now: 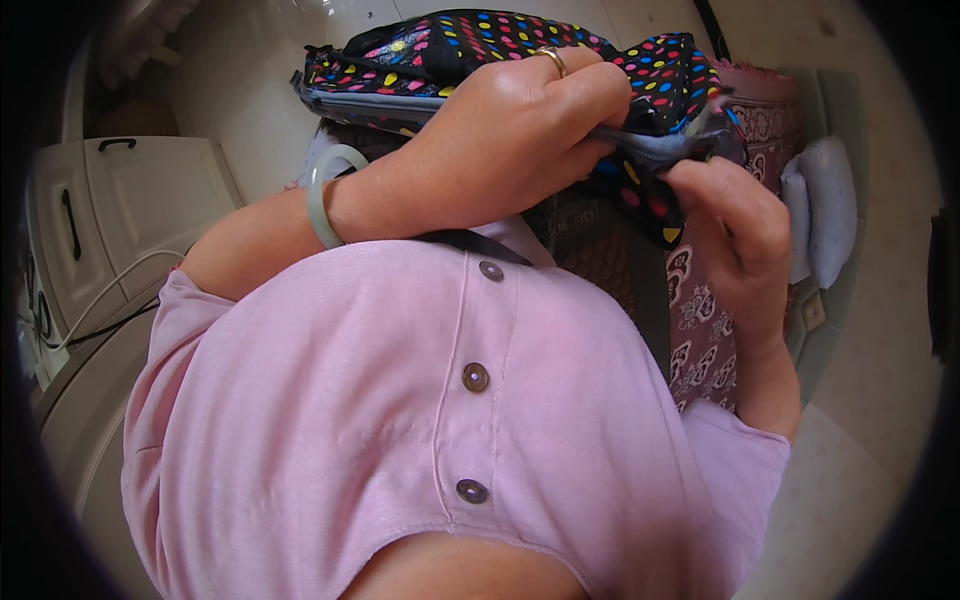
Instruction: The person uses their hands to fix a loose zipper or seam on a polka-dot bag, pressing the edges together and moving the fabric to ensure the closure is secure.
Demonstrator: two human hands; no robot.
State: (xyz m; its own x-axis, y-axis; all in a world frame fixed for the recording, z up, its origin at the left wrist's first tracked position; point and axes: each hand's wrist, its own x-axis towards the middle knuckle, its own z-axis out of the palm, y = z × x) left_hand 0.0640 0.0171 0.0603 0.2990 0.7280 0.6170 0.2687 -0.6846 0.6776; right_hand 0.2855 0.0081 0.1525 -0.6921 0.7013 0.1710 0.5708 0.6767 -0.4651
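A black bag point(480, 42) covered in coloured dots lies across the far side, just beyond my hands. My left hand point(530, 130), with a ring and a pale green bangle at the wrist, is closed on the bag's grey-edged opening. At the opening's right end, my right hand point(735, 215) pinches the bag's edge between thumb and bent fingers. Between the two hands runs a grey zip strip point(660, 148). My left hand hides part of the bag's front, and its inside does not show.
Cream cabinets point(160, 210) with dark handles stand at the left, with loose cables point(95, 320) beside them. A maroon patterned cloth point(705, 345) hangs below my right hand. White, puffy-looking things point(828, 212) lie to its right. Below the bag is a dark surface with brown mesh point(600, 265).
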